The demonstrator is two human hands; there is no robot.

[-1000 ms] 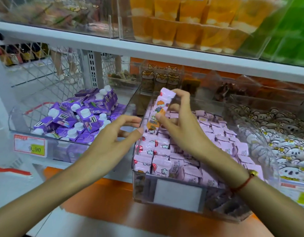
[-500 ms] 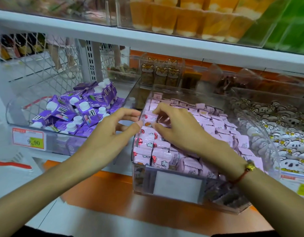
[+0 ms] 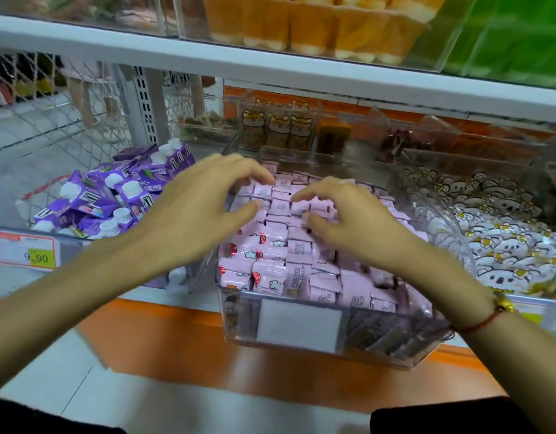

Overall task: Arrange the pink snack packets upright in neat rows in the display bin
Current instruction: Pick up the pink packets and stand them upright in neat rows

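Both your hands, left (image 3: 195,211) and right (image 3: 348,223), hover fingers-spread over the pink snack packets (image 3: 298,245) packed in the clear display bin (image 3: 395,349) on the shelf, grip released, fingertips touching packet tops.

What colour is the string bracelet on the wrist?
Red string bracelet with a gold bead, head view.

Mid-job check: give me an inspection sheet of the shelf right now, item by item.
Surface: white shelf with orange front strip.
Job's things: pink snack packets fill the clear display bin, mostly upright in rows; front-right ones lean.
Clutter: nothing seen.
Hands: left hand and right hand spread over the packets, fingertips on their tops; neither grips one.
Cables: nothing seen.
Surroundings: purple cartons at left, koala packets at right, price tag, orange cups above.
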